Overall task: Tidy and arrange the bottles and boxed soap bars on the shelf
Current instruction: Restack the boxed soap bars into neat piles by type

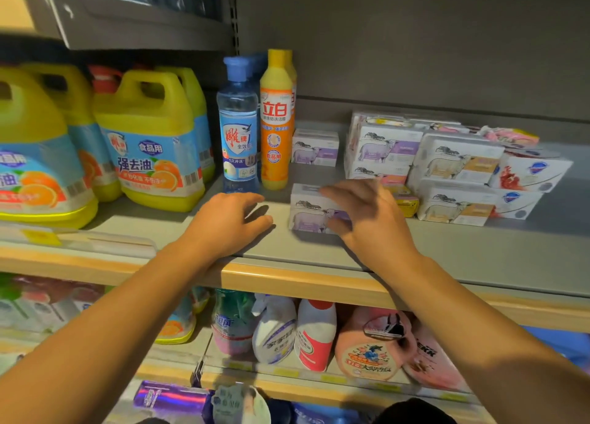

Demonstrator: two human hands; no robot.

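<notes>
grey shelf [447, 257], tan front edge. left hand [230, 221] resting low on the shelf near the front, fingers loosely curled, grip on nothing, just in front of the clear bottle [238, 126] with blue cap. orange bottle [276, 120] with yellow cap upright, touching the clear one on its right; more bottles of both kinds behind them. right hand [367, 214] blurred, fingers spread over the top of a lilac soap box [308, 209], thumb against its front face; grip closed or merely touching, cannot tell. box lying flat near the shelf front, just right of the orange bottle. second lilac box [315, 149] further back, apart from the first. stacked soap boxes [456, 165] at right, lilac and tan prints, two high. small yellow box [407, 201] between the right hand and the stack. red-and-white boxes [530, 171] at the far right, touching the stack. yellow jugs [150, 142] with orange-fruit labels at left, in rows. lower shelf: spray bottle [274, 331], white bottle [316, 337] with red band, pink pouches [376, 347].
</notes>
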